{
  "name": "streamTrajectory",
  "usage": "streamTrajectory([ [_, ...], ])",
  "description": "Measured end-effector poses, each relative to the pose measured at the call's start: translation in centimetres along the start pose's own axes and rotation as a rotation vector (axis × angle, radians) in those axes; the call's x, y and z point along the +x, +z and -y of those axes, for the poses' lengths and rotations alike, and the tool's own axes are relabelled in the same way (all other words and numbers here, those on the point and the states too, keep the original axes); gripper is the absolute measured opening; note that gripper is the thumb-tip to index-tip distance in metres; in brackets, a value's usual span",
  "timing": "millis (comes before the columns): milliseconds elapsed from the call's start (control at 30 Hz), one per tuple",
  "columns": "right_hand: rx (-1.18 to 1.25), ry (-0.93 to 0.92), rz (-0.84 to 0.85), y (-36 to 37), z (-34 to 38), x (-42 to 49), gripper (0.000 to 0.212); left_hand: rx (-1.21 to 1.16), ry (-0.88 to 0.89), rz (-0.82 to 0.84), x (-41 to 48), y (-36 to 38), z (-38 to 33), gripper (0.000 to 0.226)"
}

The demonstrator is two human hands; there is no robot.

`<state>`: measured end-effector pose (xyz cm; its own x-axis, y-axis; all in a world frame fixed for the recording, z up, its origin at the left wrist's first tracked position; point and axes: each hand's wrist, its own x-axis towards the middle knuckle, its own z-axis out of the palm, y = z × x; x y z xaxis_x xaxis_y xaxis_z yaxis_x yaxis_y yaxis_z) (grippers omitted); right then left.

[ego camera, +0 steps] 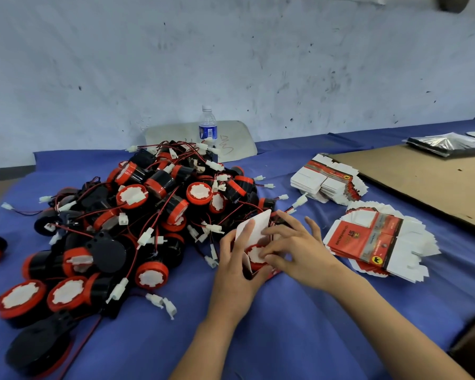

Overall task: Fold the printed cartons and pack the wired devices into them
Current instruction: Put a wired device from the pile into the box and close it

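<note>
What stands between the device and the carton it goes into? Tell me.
Nothing visible. The device sits in the open mouth of the carton, whose flap is raised behind it. The left hand grips the carton; the right hand presses the device.

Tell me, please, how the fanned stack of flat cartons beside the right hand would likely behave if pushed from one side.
The fanned stack of flat cartons would probably shear apart rather than slide as one block, since its sheets already lie splayed. Each sheet looks thin, so likely light and floppy. The wrinkled blue cloth beneath may bunch up.
</note>
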<state>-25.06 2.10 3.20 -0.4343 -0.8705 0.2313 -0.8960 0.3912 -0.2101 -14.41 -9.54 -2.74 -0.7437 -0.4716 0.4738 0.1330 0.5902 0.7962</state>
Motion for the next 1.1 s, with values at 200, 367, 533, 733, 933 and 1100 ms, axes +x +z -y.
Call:
streamTrajectory([
  [200,0.928,0.477,-0.732,0.2,0.2,-0.2,0.016,0.097,0.026,-0.047,0.1,-0.1,0.2,0.029],
  [367,1.239,0.638,-0.383,-0.8,-0.3,2.6,0.066,0.161,0.045,-0.049,0.4,-0.3,0.3,0.032],
  [533,1.518,0.811,-0.356,-1.9,-0.8,5.8,0.041,0.08,-0.018,0.005,0.2,-0.3,0.0,0.055],
  [733,1.34,0.61,-0.596,-1.9,0.2,4.5,0.022,-0.047,-0.092,0.015,0.2,-0.1,-0.2,0.052],
  [933,0.908,0.288,-0.771,0.5,2.0,-0.7,0.051,-0.171,-0.137,-0.003,0.4,0.7,-0.9,0.068],
  [1100,0.641,0.186,-0.761,2.3,1.8,-2.3,0.038,-0.22,-0.178,-0.021,0.4,0.7,-1.2,0.064],
])
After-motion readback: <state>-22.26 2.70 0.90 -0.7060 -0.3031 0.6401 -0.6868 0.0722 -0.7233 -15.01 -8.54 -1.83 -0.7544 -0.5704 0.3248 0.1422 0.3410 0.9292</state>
